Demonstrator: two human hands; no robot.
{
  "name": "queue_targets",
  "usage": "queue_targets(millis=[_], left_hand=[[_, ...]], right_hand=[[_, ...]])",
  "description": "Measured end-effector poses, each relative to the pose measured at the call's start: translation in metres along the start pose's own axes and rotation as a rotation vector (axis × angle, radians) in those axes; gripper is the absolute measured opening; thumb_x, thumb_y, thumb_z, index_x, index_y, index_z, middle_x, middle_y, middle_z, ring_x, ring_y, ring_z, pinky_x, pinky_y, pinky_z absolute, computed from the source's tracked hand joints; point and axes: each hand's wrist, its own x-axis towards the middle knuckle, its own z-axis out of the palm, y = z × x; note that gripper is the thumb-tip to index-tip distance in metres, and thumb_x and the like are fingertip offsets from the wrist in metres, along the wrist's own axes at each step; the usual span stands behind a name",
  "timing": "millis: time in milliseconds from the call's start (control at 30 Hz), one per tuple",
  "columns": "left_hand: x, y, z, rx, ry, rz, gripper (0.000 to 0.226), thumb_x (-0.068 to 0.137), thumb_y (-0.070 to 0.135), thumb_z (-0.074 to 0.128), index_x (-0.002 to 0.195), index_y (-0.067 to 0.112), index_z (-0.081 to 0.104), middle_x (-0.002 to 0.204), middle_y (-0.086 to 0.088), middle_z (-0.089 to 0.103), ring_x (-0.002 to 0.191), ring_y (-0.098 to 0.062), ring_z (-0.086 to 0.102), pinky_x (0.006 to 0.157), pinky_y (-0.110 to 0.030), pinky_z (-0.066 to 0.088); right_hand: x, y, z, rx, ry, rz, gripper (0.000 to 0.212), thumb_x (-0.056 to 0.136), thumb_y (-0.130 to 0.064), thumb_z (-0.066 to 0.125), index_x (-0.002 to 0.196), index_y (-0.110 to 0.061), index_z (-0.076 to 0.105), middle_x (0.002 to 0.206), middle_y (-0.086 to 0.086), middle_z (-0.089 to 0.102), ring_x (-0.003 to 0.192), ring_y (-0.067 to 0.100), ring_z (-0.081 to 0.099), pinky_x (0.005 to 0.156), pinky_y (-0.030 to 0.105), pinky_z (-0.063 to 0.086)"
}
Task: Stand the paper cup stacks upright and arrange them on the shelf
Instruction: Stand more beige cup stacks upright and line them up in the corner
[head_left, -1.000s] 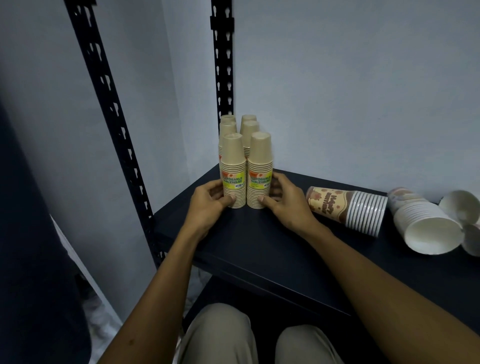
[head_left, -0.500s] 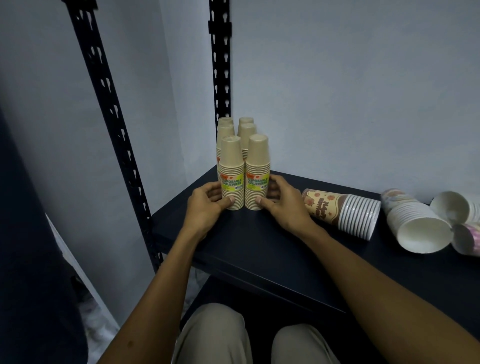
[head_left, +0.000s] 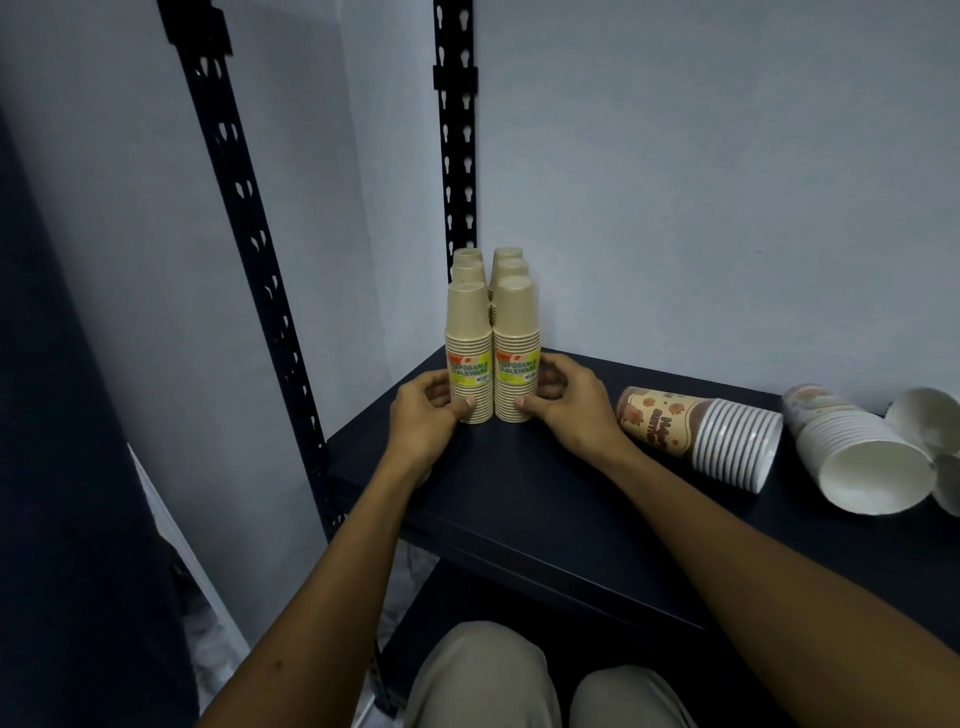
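Observation:
Several tan paper cup stacks stand upright, rims down, in two rows in the back left corner of the dark shelf (head_left: 519, 499). My left hand (head_left: 423, 415) grips the base of the front left stack (head_left: 469, 338), thumb on its front. My right hand (head_left: 563, 402) grips the base of the front right stack (head_left: 515, 332) the same way. A printed brown and cream stack (head_left: 691, 434) lies on its side right of my right hand. A white stack (head_left: 857, 457) lies on its side further right, open mouth toward me.
More fallen white cups (head_left: 930, 421) lie at the shelf's right edge. Black slotted uprights (head_left: 457, 156) rise at the back corner and at the left front (head_left: 244, 234). Grey walls close the back and left. My knees (head_left: 483, 675) show below the shelf's front edge.
Both hands stay at the bases of the two front stacks. The stacks have shifted slightly in the view as my head moved; nothing was let go.

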Motion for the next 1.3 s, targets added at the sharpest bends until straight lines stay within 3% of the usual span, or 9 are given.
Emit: queue_targets(millis=[200, 400, 533, 733, 900, 1100, 1300], left_hand=[[0.012, 0.004, -0.002, 0.104, -0.039, 0.008, 0.05, 0.084, 0.007, 0.073, 0.131, 0.009, 0.056, 0.123, -0.006, 0.066, 0.112, -0.018, 0.063, 0.099, -0.041, 0.051], [0.014, 0.006, -0.009, 0.147, -0.082, 0.028, 0.049, 0.084, 0.009, 0.073, 0.13, 0.009, 0.056, 0.124, -0.006, 0.065, 0.112, -0.017, 0.062, 0.099, -0.037, 0.051], [0.01, 0.002, -0.007, 0.195, -0.047, 0.069, 0.045, 0.085, 0.015, 0.073, 0.127, 0.009, 0.059, 0.12, -0.003, 0.065, 0.105, -0.012, 0.061, 0.09, -0.025, 0.05], [0.012, -0.002, -0.005, 0.274, -0.028, 0.089, 0.052, 0.078, 0.014, 0.08, 0.126, 0.009, 0.06, 0.117, -0.002, 0.067, 0.105, -0.011, 0.063, 0.095, -0.026, 0.05], [0.013, -0.004, -0.004, 0.328, -0.008, 0.1, 0.05, 0.081, 0.016, 0.077, 0.126, 0.009, 0.06, 0.118, -0.003, 0.067, 0.106, -0.012, 0.062, 0.094, -0.025, 0.049], [0.014, -0.006, -0.003, 0.368, 0.005, 0.116, 0.049, 0.081, 0.018, 0.077, 0.126, 0.01, 0.06, 0.119, -0.003, 0.067, 0.107, -0.013, 0.062, 0.096, -0.028, 0.05], [0.014, -0.006, -0.002, 0.394, 0.009, 0.125, 0.049, 0.083, 0.019, 0.076, 0.128, 0.009, 0.059, 0.121, -0.004, 0.066, 0.11, -0.014, 0.062, 0.096, -0.027, 0.049]], right_hand=[[0.008, 0.002, -0.003, 0.016, -0.017, 0.022, 0.06, 0.078, -0.006, 0.077, 0.133, -0.013, 0.053, 0.117, 0.0, 0.066, 0.1, 0.011, 0.066, 0.08, 0.019, 0.055], [0.022, 0.004, -0.008, 0.065, -0.096, 0.101, 0.058, 0.076, -0.003, 0.078, 0.128, -0.014, 0.054, 0.112, 0.001, 0.068, 0.1, 0.013, 0.067, 0.09, 0.035, 0.056], [0.014, 0.014, -0.004, -0.028, -0.062, 0.114, 0.05, 0.076, -0.008, 0.079, 0.122, -0.012, 0.059, 0.111, 0.002, 0.068, 0.098, 0.013, 0.067, 0.09, 0.031, 0.055], [0.011, 0.014, 0.0, -0.157, -0.03, 0.056, 0.047, 0.078, -0.012, 0.078, 0.122, -0.012, 0.061, 0.111, -0.001, 0.068, 0.099, 0.009, 0.064, 0.088, 0.021, 0.051], [0.009, 0.012, -0.002, -0.126, -0.028, 0.048, 0.046, 0.079, -0.01, 0.077, 0.123, -0.011, 0.063, 0.109, -0.001, 0.069, 0.097, 0.008, 0.065, 0.084, 0.016, 0.05], [0.012, 0.012, -0.005, -0.019, -0.01, 0.118, 0.042, 0.074, -0.007, 0.081, 0.114, -0.011, 0.067, 0.104, 0.002, 0.072, 0.093, 0.009, 0.068, 0.087, 0.025, 0.056], [0.009, 0.012, -0.002, -0.087, 0.014, 0.064, 0.042, 0.077, -0.012, 0.08, 0.117, -0.011, 0.067, 0.105, -0.002, 0.071, 0.093, 0.006, 0.066, 0.08, 0.013, 0.05]])
